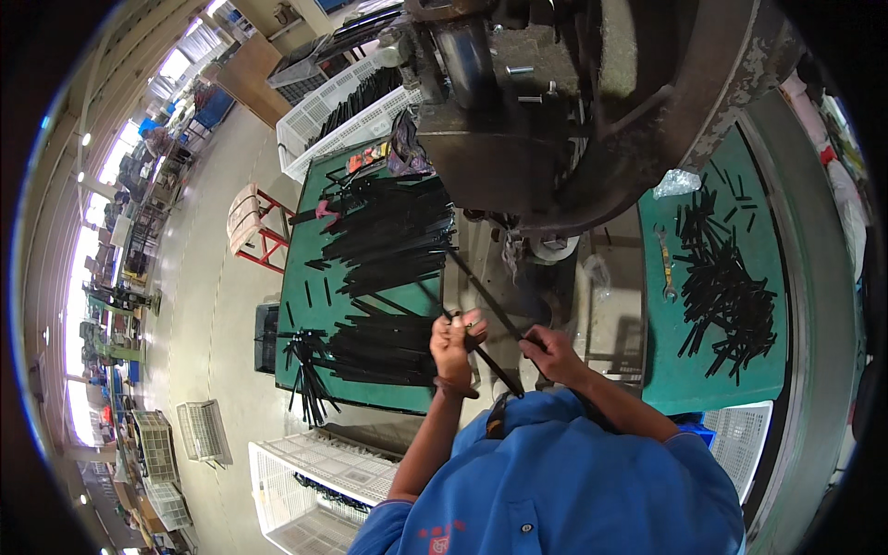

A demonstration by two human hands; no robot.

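Note:
My left hand [450,348] is closed around a thin black rod [500,373], which slants from the green table's edge down toward my blue shirt. To its right, my right hand [549,355] grips the lower end of another long black rod [487,295]. That rod's far end points up and left, below the heavy dark machine [499,166]. Bundles of similar black rods [388,231] lie on the left green table [301,250], beside my left hand. A second bundle [379,350] lies nearer me, with a fanned bunch [310,370] at its left.
On the right green table [675,361] are a heap of short black pieces [731,296] and a wrench [666,264]. White plastic crates stand at the far left [296,139], near left [277,499] and near right [745,435]. A red-framed stool [254,227] stands left of the table.

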